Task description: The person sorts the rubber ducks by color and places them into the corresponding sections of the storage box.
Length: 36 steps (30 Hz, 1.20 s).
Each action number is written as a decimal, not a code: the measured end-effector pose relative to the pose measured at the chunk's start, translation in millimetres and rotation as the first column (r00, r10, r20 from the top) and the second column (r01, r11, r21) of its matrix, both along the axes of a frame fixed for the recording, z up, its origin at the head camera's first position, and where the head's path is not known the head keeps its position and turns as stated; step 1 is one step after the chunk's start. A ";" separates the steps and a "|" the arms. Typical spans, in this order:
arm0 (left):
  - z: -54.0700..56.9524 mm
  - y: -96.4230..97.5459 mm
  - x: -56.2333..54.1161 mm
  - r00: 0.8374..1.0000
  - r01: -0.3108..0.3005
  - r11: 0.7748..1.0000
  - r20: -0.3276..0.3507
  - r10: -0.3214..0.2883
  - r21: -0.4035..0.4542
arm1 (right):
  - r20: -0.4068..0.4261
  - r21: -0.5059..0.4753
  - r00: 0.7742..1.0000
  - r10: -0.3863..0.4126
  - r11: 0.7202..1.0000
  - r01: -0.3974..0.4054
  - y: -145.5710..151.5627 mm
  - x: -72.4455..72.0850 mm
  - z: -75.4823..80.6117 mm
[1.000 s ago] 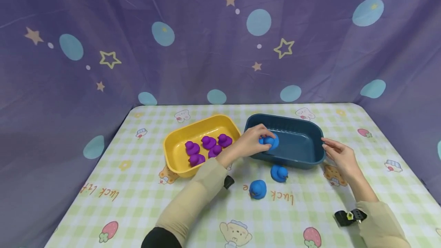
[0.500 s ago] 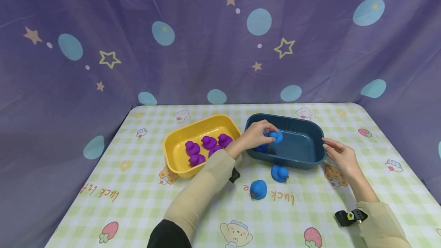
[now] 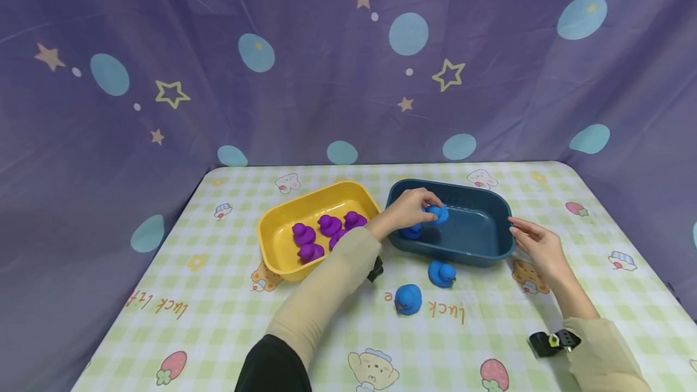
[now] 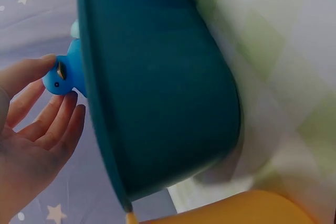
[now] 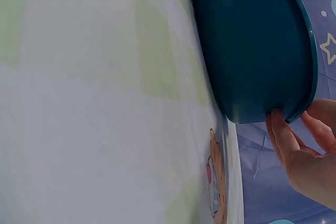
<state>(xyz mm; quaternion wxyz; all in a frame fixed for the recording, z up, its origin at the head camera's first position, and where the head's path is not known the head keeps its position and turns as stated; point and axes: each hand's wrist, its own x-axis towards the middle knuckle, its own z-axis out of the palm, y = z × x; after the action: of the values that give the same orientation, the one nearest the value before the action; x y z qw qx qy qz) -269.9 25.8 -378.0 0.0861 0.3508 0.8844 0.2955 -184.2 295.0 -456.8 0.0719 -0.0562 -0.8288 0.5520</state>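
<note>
Inside the dark teal basin (image 3: 479, 250), my left hand (image 3: 409, 209) pinches a blue toy duck (image 3: 440, 215) between thumb and fingers. The left wrist view shows that duck's head (image 4: 59, 78) between the fingertips, its body partly hidden by the basin wall. Another blue duck (image 3: 412, 232) lies at the basin's left end, partly covered by the hand. My right hand (image 3: 541, 250) touches the basin's right end with fairly straight fingertips; in the right wrist view, fingers (image 5: 283, 132) rest against the outer wall by the rim. Two more blue ducks, one (image 3: 442, 274) nearer the basin and one (image 3: 408, 299) closer in, sit on the table.
Left of the teal basin stands a yellow basin (image 3: 272, 259) holding several purple toy ducks (image 3: 304, 233); my left forearm crosses over its near right corner. A green-checked cloth (image 3: 229, 325) covers the table. Behind it hangs a purple curtain (image 3: 305, 114).
My left hand has shifted slightly right and away with its blue duck, exposing the other blue duck in the teal basin. The right hand has stayed at the basin's end.
</note>
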 end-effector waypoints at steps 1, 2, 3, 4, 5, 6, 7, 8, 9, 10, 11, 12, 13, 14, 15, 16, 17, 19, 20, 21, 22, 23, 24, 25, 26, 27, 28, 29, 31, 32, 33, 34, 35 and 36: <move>-0.7 1.5 -1.5 1.000 -0.003 1.000 0.008 0.003 -0.004 | -0.002 -0.001 1.000 0.000 1.000 0.000 -0.4 0.5 0.7; -1.5 3.0 -3.1 1.000 -0.002 1.000 0.014 0.003 -0.009 | 0.008 -0.007 1.000 -0.003 1.000 0.003 -2.3 2.4 5.1; -2.0 4.3 -4.3 1.000 -0.003 1.000 0.016 0.004 -0.016 | 0.014 0.001 1.000 0.001 1.000 -0.001 -4.0 4.2 9.0; -2.7 5.8 -5.5 1.000 -0.004 1.000 0.019 0.005 -0.024 | 0.016 0.006 1.000 0.003 1.000 -0.004 -5.2 5.3 11.3; -3.2 7.0 -6.5 1.000 -0.004 0.999 0.019 0.005 -0.034 | 0.024 -0.001 1.000 0.000 1.000 0.000 -5.4 5.3 11.2; -4.0 8.1 -7.5 1.000 -0.003 0.999 0.019 0.004 -0.044 | 0.029 -0.014 1.000 -0.010 1.000 0.011 -6.0 5.6 11.3; -4.6 9.0 -8.5 1.000 -0.002 0.999 0.018 0.003 -0.055 | 0.030 -0.011 0.999 -0.010 1.000 0.011 -6.1 5.3 11.0; -5.5 9.8 -9.6 1.000 0.000 0.998 0.015 0.001 -0.066 | 0.038 -0.027 0.999 -0.024 0.999 0.025 -6.1 4.8 10.3; -6.2 10.4 -10.6 1.000 0.002 0.997 0.013 -0.001 -0.074 | 0.034 -0.011 0.999 -0.018 1.000 0.019 -6.4 5.2 10.8; -7.1 11.1 -11.6 1.000 0.004 0.997 0.011 -0.003 -0.081 | 0.033 -0.009 0.999 -0.021 1.000 0.021 -6.7 5.3 11.0; -7.9 11.6 -12.7 1.000 0.006 0.996 0.010 -0.005 -0.087 | 0.032 -0.008 0.999 -0.022 1.000 0.022 -6.8 5.5 11.3; -8.8 12.1 -13.8 1.000 0.007 0.996 0.009 -0.007 -0.093 | 0.024 0.000 1.000 -0.019 1.000 0.019 -6.9 5.9 12.0; -9.5 12.8 -14.7 1.000 0.008 0.995 0.009 -0.007 -0.097 | 0.018 0.014 1.000 -0.007 1.000 0.007 -6.8 6.3 13.0; -10.3 13.4 -15.7 1.000 0.008 0.995 0.009 -0.007 -0.099 | 0.017 0.011 1.000 -0.006 1.000 0.006 -6.7 6.8 14.0; -11.1 14.0 -16.6 1.000 0.008 0.995 0.009 -0.007 -0.101 | 0.010 0.026 1.000 0.008 1.000 -0.008 -6.7 7.5 15.3; -11.8 14.7 -17.4 1.000 0.006 0.995 0.009 -0.005 -0.102 | 0.010 0.019 1.000 0.010 1.000 -0.010 -6.7 7.9 16.2; -12.7 15.5 -18.3 1.000 0.004 0.995 0.012 -0.002 -0.101 | 0.011 0.015 1.000 0.014 1.000 -0.014 -6.6 8.1 16.9; -15.1 17.1 -19.8 1.000 0.001 0.995 0.015 0.000 -0.102 | 0.013 0.015 1.000 0.017 1.000 -0.018 -6.5 8.5 17.7; -16.5 17.8 -20.5 1.000 0.003 0.995 0.017 -0.001 -0.103 | 0.014 0.017 1.000 0.016 1.000 -0.016 -6.4 8.4 17.5; -18.0 18.6 -21.1 1.000 0.003 0.995 0.018 -0.001 -0.104 | 0.015 0.021 1.000 0.014 1.000 -0.015 -6.5 8.4 17.2; -19.4 19.4 -21.6 1.000 0.004 0.994 0.018 -0.003 -0.105 | 0.015 0.024 1.000 0.013 1.000 -0.013 -6.4 8.3 16.9; -20.8 20.1 -22.2 1.000 0.006 0.994 0.016 -0.004 -0.108 | 0.015 0.029 1.000 0.010 1.000 -0.010 -6.3 8.2 16.4; -22.2 20.7 -22.6 1.000 0.008 0.994 0.012 -0.007 -0.113 | 0.015 0.033 1.000 0.008 0.999 -0.008 -6.2 8.1 16.0; -23.5 21.2 -23.1 1.000 0.009 0.993 0.009 -0.008 -0.115 | 0.014 0.036 1.000 0.007 0.999 -0.007 -6.2 8.1 15.7; -24.5 21.7 -23.4 1.000 0.008 0.993 0.007 -0.007 -0.115 | 0.013 0.037 1.000 0.007 0.999 -0.007 -6.1 8.0 15.5; -25.5 22.1 -23.7 1.000 0.006 0.993 0.005 -0.006 -0.116 | 0.012 0.036 1.000 0.008 0.999 -0.008 -6.0 7.9 15.5; -26.2 22.5 -23.9 1.000 0.004 0.993 0.004 -0.003 -0.118 | 0.011 0.035 1.000 0.010 0.999 -0.010 -6.1 8.0 15.5; -27.1 22.9 -24.3 1.000 0.001 0.993 0.003 -0.001 -0.121 | 0.010 0.034 1.000 0.012 0.999 -0.012 -6.2 8.0 15.6; -28.5 23.5 -24.9 1.000 -0.003 0.993 0.007 0.004 -0.119 | 0.008 0.032 1.000 0.014 0.999 -0.015 -6.5 8.2 16.0; -29.0 23.8 -25.2 1.000 -0.005 0.993 0.009 0.006 -0.119 | 0.008 0.030 1.000 0.015 0.999 -0.015 -6.7 8.2 16.2; -29.5 24.2 -25.5 1.000 -0.007 0.993 0.011 0.008 -0.120 | 0.008 0.031 1.000 0.015 0.999 -0.015 -6.8 8.2 16.3; -30.1 24.6 -26.0 1.000 -0.010 0.992 0.010 0.011 -0.123 | 0.008 0.032 1.000 0.015 0.999 -0.016 -6.9 8.1 16.4; -30.4 24.9 -26.3 1.000 -0.013 0.992 0.011 0.015 -0.122 | 0.009 0.033 1.000 0.016 0.999 -0.016 -6.9 8.0 16.4; -30.6 25.4 -26.8 1.000 -0.015 0.992 0.009 0.016 -0.123 | 0.010 0.033 1.000 0.015 0.999 -0.016 -6.8 7.7 16.4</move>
<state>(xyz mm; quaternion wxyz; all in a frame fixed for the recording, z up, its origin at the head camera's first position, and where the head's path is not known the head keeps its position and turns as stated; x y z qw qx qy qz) -296.6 51.2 -408.6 0.1096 0.3363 0.9032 0.2430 -176.4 288.2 -440.3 0.0647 -0.0512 -0.8387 0.5384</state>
